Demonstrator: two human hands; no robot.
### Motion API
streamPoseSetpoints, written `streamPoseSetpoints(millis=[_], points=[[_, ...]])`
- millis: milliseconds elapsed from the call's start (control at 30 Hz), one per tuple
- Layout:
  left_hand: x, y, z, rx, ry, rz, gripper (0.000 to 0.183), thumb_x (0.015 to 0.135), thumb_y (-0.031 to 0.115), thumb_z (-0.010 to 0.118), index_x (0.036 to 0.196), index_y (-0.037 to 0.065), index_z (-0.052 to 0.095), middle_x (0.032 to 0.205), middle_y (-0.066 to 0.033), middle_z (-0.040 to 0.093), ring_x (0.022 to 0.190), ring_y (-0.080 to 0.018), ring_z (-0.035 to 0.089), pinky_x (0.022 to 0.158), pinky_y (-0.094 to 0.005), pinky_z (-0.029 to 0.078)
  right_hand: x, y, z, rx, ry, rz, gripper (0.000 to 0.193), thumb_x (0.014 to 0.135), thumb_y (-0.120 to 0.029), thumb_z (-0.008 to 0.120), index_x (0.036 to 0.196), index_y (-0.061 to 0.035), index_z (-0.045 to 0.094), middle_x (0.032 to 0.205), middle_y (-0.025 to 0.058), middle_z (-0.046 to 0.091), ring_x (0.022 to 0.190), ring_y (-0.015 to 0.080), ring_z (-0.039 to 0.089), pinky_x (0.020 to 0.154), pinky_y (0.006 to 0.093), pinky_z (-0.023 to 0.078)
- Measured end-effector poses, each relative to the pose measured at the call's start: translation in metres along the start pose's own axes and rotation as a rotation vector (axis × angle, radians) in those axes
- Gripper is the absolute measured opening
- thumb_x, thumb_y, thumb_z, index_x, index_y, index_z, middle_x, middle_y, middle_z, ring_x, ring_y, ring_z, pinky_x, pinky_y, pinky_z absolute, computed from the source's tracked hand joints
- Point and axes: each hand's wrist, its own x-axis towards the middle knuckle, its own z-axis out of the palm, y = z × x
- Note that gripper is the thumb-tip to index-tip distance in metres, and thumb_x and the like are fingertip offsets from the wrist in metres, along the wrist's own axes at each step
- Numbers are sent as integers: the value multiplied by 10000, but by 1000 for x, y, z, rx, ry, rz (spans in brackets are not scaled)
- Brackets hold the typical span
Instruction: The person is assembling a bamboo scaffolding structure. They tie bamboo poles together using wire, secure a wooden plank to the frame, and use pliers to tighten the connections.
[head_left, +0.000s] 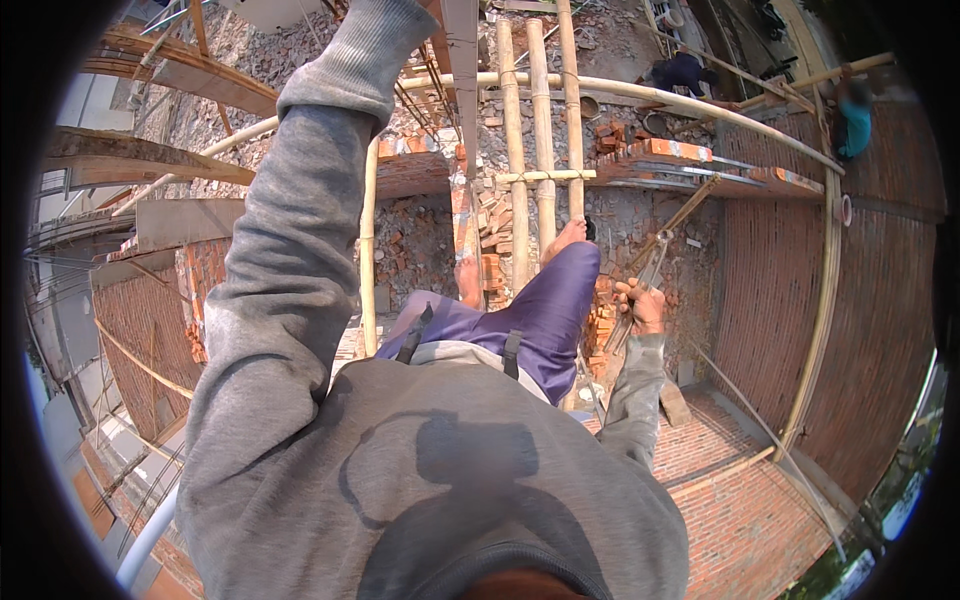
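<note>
My right hand [640, 304] is closed around a long metal hand tool [652, 262] with a rounded head, held out beside my right knee. Its exact kind is hard to make out. My left arm, in a grey sleeve [300, 210], reaches up past the top edge, so the hand itself is out of sight. Beside its cuff rises a tall upright post [460, 70] with thin steel bars [415, 105] next to it. One bare foot [468, 282] rests at a narrow brick wall, the other [566, 238] at the bamboo poles [543, 130].
A long bamboo rail [640, 92] curves across ahead, meeting an upright pole [828, 300] at right. Brick walls [770, 300] and broken-brick rubble [420, 235] lie below. Two other people work at the far right, one in dark clothes [682, 74], one in teal [855, 125].
</note>
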Motion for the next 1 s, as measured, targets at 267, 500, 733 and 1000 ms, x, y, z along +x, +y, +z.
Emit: streamPoseSetpoints(millis=[267, 500, 733, 1000], points=[[-134, -66, 8, -90, -117, -142, 1092, 767, 267, 972, 1570, 1, 280, 1332, -199, 453, 1243, -292, 533, 1011, -460, 519, -31, 11, 116, -8, -247, -99, 321, 924, 47, 567, 1239, 97, 537, 1014, 222, 733, 625, 167, 644, 501, 276, 493], [-403, -22, -90, -393, -1064, -625, 561, 880, 168, 806, 1361, -40, 605, 1246, -196, 695, 1169, -275, 683, 990, -406, 540, -57, 46, 182, 32, -487, 194, 199, 982, 32, 589, 1172, 79, 619, 933, 178, 747, 640, 171, 646, 513, 299, 503], [-443, -13, -147, -661, -1437, -859, 487, 935, 230, 765, 1322, -18, 602, 1090, -186, 739, 1031, -337, 751, 913, -457, 585, -105, 57, 203, -131, -629, 303, 169, 942, 86, 552, 1088, 60, 634, 865, 132, 702, 576, 167, 618, 464, 303, 483], [-276, -24, -124, -322, -533, -648, 614, 716, 166, 926, 1235, -28, 661, 1125, -200, 700, 1015, -339, 723, 902, -435, 585, -102, 34, 211, -279, -589, 252, 186, 954, 67, 560, 1138, 67, 579, 901, 227, 730, 615, 197, 655, 476, 312, 522]])
